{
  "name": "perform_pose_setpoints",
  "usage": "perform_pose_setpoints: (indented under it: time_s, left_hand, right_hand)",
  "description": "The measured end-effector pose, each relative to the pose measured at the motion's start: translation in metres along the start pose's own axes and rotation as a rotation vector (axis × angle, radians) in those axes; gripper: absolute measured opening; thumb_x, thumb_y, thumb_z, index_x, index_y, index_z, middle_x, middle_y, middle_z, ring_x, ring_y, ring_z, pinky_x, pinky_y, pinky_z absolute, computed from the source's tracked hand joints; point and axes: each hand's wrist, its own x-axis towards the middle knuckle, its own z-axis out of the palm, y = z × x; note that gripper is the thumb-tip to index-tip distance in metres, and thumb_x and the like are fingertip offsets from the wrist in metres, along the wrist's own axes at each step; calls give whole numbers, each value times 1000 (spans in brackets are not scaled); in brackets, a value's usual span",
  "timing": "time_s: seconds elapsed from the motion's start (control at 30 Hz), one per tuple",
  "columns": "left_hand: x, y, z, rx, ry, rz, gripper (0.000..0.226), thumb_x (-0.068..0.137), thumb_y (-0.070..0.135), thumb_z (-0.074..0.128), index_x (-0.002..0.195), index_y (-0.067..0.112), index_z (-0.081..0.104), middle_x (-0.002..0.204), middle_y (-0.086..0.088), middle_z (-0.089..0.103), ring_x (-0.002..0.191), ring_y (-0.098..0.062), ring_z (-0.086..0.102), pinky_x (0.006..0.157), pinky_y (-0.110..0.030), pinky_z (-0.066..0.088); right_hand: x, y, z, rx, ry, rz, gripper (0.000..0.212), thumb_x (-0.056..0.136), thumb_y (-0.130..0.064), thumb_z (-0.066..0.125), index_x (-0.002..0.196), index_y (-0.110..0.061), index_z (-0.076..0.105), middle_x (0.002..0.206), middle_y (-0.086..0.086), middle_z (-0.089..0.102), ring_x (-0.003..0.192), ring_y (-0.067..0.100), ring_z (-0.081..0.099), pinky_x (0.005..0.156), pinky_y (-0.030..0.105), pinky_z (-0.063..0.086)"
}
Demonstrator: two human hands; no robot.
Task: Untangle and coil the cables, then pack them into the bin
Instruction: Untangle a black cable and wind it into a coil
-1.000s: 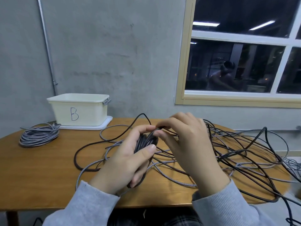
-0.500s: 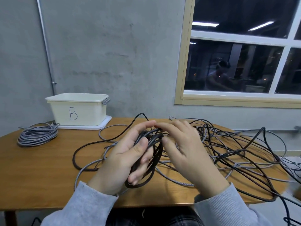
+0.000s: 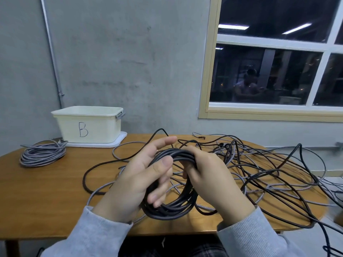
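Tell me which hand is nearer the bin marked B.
Left. The left hand grips the black coil on the side toward the bin; the right hand grips the coil's far side, farther from it.

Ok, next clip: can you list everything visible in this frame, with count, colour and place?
Round wooden table: one, orange-brown, across the foreground.
Cream plastic bin marked B: one, far left of the table, by the wall.
White flat lid: one, under the bin.
Coiled grey braided cable: one bundle, left of the bin, on the table.
Tangled loose cables: several, black and grey, spread over the table's right half and trailing off its edge.
Black coiled cable: one coil, held above the table's near edge.
Metal conduit pipe: one, grey, on the wall at left.
Window: one, cream frame, dark panes, upper right.
Left hand: grips the coil's left side.
Right hand: grips the coil's top right.
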Motion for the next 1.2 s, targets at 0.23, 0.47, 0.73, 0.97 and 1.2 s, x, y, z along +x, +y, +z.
perform_pose_setpoints:
  time_s: [0.23,0.47,0.73,0.97,1.2]
  left_hand:
    - [5,-3,9,299,207,-8,52,83,44,68,131,37,49,60,-5,50,29,-12,37,35,-23,40]
    - [7,-6,11,77,239,74,37,82,24,53,115,29,69,48,0,33,25,-6,24,32,-15,33]
    - [8,9,2,-47,554,297,25,85,21,48,89,24,73,46,4,28,25,-5,22,33,-12,28]
    - [7,16,-8,-25,687,401,28,99,18,39,94,25,66,48,5,27,27,-5,22,34,-13,28]
    - [10,13,-5,-3,686,500,25,92,26,45,83,28,68,49,6,29,30,-4,24,35,-15,29]
  right_hand:
    - [0,-1,0,-55,-15,36,10,97,-28,43,103,-26,52,72,-4,61,67,16,57,63,31,45]
    - [-1,-3,-4,-40,21,50,30,90,-53,44,111,-33,50,85,-14,63,78,8,58,67,28,44]
    - [0,14,-6,90,105,190,10,98,-28,44,105,-27,37,77,-10,57,74,12,59,67,30,51]
    - [-3,18,-15,204,177,151,6,97,-24,44,97,-24,38,67,-10,54,64,-2,54,55,13,41]
    - [-8,6,-10,78,158,51,18,87,-34,62,77,-23,53,49,-9,50,56,6,52,48,18,40]
